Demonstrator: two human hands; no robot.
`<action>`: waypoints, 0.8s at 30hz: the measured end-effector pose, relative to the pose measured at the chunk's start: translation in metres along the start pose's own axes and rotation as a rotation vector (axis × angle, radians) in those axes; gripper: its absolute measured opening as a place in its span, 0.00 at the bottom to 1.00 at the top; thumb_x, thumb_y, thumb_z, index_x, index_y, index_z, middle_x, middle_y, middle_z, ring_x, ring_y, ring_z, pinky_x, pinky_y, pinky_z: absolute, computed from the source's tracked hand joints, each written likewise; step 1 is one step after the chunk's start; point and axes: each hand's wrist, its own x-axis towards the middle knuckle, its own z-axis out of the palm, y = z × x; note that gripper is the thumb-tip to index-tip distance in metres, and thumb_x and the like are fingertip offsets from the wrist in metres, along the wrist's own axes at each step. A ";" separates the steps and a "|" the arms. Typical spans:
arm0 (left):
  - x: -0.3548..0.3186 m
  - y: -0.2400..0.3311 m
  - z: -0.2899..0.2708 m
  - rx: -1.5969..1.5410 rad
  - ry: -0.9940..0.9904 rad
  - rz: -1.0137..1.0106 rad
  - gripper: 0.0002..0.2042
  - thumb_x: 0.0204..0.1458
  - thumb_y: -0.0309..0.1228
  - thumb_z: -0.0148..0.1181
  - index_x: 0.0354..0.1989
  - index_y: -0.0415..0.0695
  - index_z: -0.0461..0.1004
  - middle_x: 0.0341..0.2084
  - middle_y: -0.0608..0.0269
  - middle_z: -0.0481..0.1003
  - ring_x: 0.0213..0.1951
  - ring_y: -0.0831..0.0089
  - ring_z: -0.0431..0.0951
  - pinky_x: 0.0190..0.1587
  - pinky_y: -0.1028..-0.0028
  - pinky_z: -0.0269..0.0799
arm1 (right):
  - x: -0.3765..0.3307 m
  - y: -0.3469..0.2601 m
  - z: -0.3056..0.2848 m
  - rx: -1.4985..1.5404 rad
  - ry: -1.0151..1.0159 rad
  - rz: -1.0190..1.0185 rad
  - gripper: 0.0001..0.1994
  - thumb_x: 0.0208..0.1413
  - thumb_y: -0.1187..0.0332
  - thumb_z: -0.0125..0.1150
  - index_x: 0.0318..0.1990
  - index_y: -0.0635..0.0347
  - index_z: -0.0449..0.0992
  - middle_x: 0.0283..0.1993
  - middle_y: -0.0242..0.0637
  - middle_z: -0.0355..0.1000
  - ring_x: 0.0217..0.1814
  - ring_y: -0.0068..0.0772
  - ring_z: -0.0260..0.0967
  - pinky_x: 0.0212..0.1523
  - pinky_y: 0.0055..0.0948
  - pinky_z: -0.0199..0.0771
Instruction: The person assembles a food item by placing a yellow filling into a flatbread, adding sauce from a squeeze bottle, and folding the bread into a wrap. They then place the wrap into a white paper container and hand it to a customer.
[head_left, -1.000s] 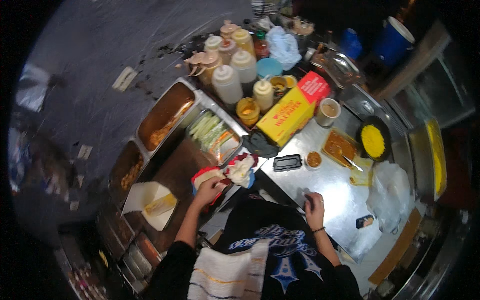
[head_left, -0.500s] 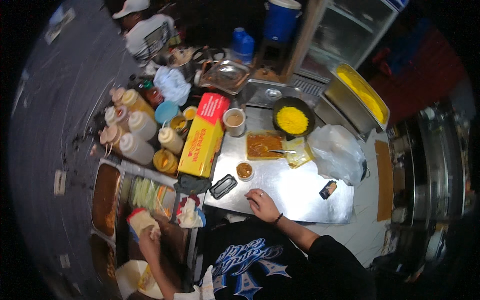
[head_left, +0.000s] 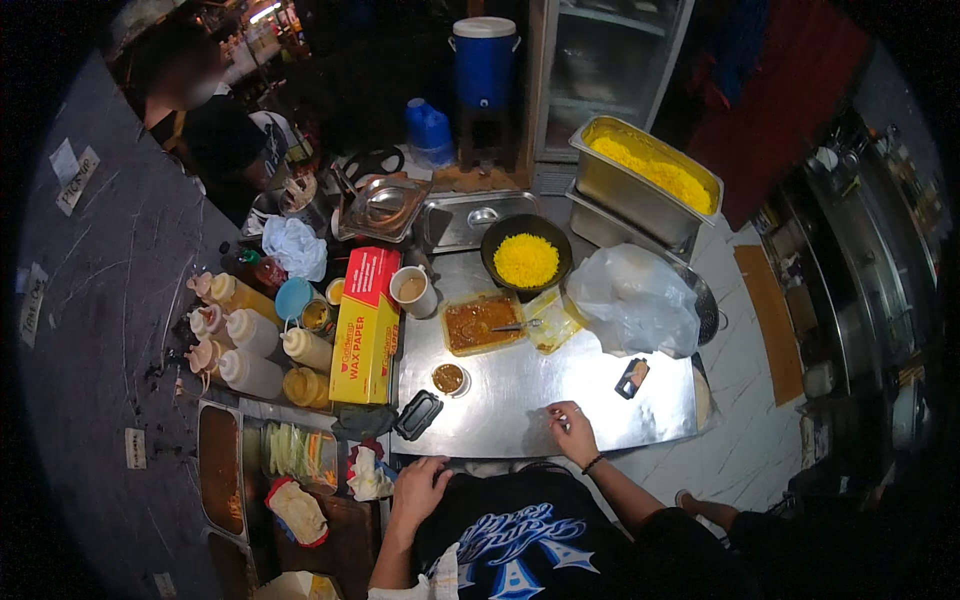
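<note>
Released since the earlier frame, the red-edged cloth (head_left: pixel 297 512) now lies on the brown board (head_left: pixel 345 530), and the left hand (head_left: pixel 422 492) has come across to the front edge of the steel table (head_left: pixel 500 424). Its fingers are extended, with nothing visible in them. At the same edge, the right hand (head_left: pixel 573 436) has its fingers loosely curled; I cannot tell whether they pinch anything small. Closest to the left hand, but apart from it, the black plastic tray (head_left: pixel 418 415) sits at the table's front-left corner.

That tray seems easiest to knock: a wrist crossing the corner could push it over the edge. Just behind, the uncovered sauce cup (head_left: pixel 450 379) could tip if brushed. Farther back, the metal utensil (head_left: pixel 515 326) might be flicked from the brown-sauce tub (head_left: pixel 470 347) by a snagged sleeve, and the filled mug (head_left: pixel 412 290) might spill if the long yellow-and-red box (head_left: pixel 361 345) beside it were shoved.

Counted outward: two cloths, one tray, one sauce cup, one tub, one utensil, one box, one mug, at least six squeeze bottles (head_left: pixel 248 371), one black pan (head_left: pixel 526 262) of yellow rice, one blue cooler (head_left: pixel 484 68).
</note>
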 end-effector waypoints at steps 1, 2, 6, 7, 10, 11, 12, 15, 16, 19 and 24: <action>-0.002 0.003 0.000 0.013 -0.006 -0.015 0.12 0.53 0.33 0.61 0.45 0.43 0.76 0.35 0.53 0.78 0.36 0.55 0.78 0.40 0.62 0.73 | 0.013 0.001 -0.004 0.026 0.028 0.046 0.13 0.52 0.78 0.56 0.47 0.62 0.73 0.46 0.39 0.72 0.42 0.30 0.73 0.40 0.27 0.74; -0.007 0.005 0.000 0.039 -0.028 -0.058 0.13 0.53 0.35 0.61 0.45 0.45 0.76 0.35 0.57 0.78 0.40 0.57 0.78 0.44 0.61 0.72 | 0.027 0.001 -0.008 0.106 0.072 0.057 0.13 0.52 0.79 0.56 0.46 0.61 0.74 0.45 0.37 0.73 0.40 0.28 0.73 0.38 0.26 0.73; -0.029 0.008 -0.005 0.007 0.037 -0.191 0.13 0.53 0.34 0.61 0.44 0.44 0.76 0.35 0.56 0.78 0.40 0.55 0.78 0.43 0.60 0.72 | 0.085 0.006 -0.024 0.187 0.138 -0.017 0.12 0.54 0.78 0.56 0.46 0.61 0.74 0.43 0.36 0.74 0.40 0.26 0.72 0.39 0.24 0.72; -0.036 0.011 -0.007 0.002 0.069 -0.225 0.12 0.53 0.34 0.61 0.44 0.44 0.76 0.35 0.55 0.78 0.40 0.55 0.78 0.43 0.60 0.72 | 0.100 0.007 -0.027 0.211 0.149 -0.027 0.11 0.55 0.76 0.57 0.46 0.61 0.74 0.44 0.37 0.75 0.40 0.29 0.73 0.38 0.25 0.73; -0.064 0.009 -0.001 -0.017 0.190 -0.311 0.12 0.53 0.34 0.61 0.43 0.43 0.76 0.35 0.54 0.78 0.40 0.54 0.78 0.43 0.60 0.72 | 0.133 0.002 -0.028 0.368 0.165 -0.024 0.09 0.56 0.77 0.56 0.45 0.62 0.74 0.41 0.34 0.74 0.40 0.25 0.71 0.42 0.23 0.72; -0.075 0.006 0.005 -0.026 0.229 -0.332 0.12 0.53 0.34 0.61 0.43 0.43 0.76 0.35 0.54 0.78 0.40 0.54 0.78 0.43 0.60 0.72 | 0.142 -0.001 -0.026 0.384 0.179 -0.051 0.09 0.56 0.76 0.56 0.45 0.63 0.74 0.41 0.34 0.74 0.39 0.24 0.71 0.43 0.23 0.72; -0.085 -0.004 0.019 -0.062 0.240 -0.384 0.12 0.52 0.34 0.61 0.43 0.44 0.76 0.35 0.54 0.78 0.40 0.54 0.78 0.43 0.60 0.72 | 0.151 -0.004 -0.023 0.430 0.152 -0.023 0.09 0.57 0.76 0.55 0.45 0.64 0.73 0.40 0.34 0.74 0.41 0.24 0.71 0.44 0.22 0.71; -0.106 0.006 0.036 -0.083 0.287 -0.488 0.11 0.52 0.35 0.61 0.42 0.45 0.76 0.36 0.54 0.78 0.40 0.55 0.78 0.43 0.60 0.72 | 0.173 -0.023 -0.017 0.446 0.121 -0.088 0.09 0.57 0.76 0.55 0.45 0.64 0.73 0.39 0.35 0.74 0.41 0.23 0.71 0.44 0.21 0.70; -0.111 0.011 0.041 -0.098 0.272 -0.522 0.13 0.53 0.35 0.61 0.44 0.44 0.76 0.37 0.53 0.78 0.40 0.55 0.78 0.43 0.61 0.73 | 0.179 -0.029 -0.012 0.456 0.098 -0.125 0.08 0.57 0.76 0.54 0.44 0.64 0.73 0.39 0.35 0.74 0.41 0.23 0.71 0.44 0.21 0.70; -0.114 0.028 0.042 -0.147 0.227 -0.611 0.16 0.54 0.36 0.61 0.48 0.44 0.76 0.40 0.52 0.78 0.41 0.57 0.79 0.44 0.63 0.73 | 0.191 -0.047 0.000 0.508 0.023 -0.195 0.10 0.55 0.79 0.55 0.45 0.64 0.73 0.38 0.32 0.73 0.37 0.17 0.68 0.41 0.17 0.69; -0.113 0.059 0.035 -0.190 0.370 -0.465 0.13 0.56 0.37 0.57 0.44 0.42 0.77 0.42 0.48 0.77 0.47 0.51 0.76 0.50 0.62 0.71 | 0.187 -0.064 0.009 0.523 -0.068 -0.180 0.10 0.55 0.79 0.55 0.45 0.64 0.73 0.39 0.32 0.73 0.37 0.18 0.68 0.41 0.19 0.69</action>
